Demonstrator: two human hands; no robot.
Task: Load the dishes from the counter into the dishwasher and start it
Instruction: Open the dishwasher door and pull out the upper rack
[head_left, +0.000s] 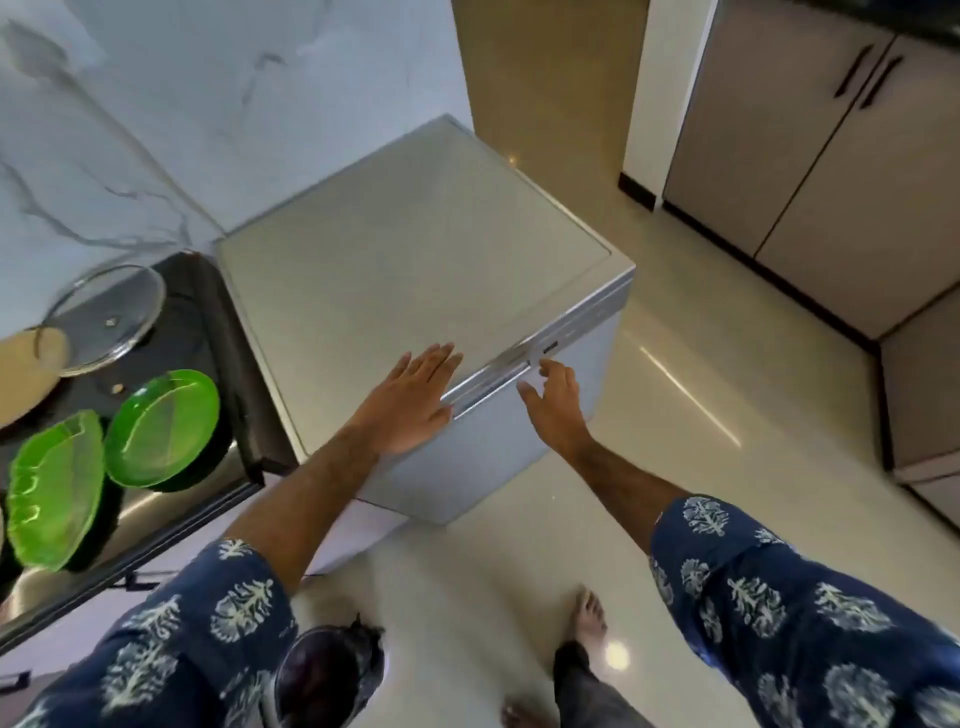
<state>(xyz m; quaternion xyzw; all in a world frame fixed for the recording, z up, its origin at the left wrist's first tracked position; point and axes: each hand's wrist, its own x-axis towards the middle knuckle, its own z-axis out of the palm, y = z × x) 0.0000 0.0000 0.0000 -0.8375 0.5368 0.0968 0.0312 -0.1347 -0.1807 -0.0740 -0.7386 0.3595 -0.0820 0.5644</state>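
The silver dishwasher (415, 249) stands on the floor with its door shut. My left hand (410, 402) lies flat with straight fingers on its top, at the front edge. My right hand (553, 402) reaches to the control strip (519, 364) at the top of the door, a fingertip at the panel near a small button, thumb spread. On the dark counter (208, 322) to the left lie two green plates, one round (163, 428) and one leaf-shaped (54, 491), a glass lid (104, 317) and a tan board (26, 379).
A marble wall (182, 104) rises behind the counter and dishwasher. Grey cabinets (810, 171) with black handles line the right side. Glossy floor tiles (675, 389) spread between. My bare feet (589, 618) stand below the dishwasher.
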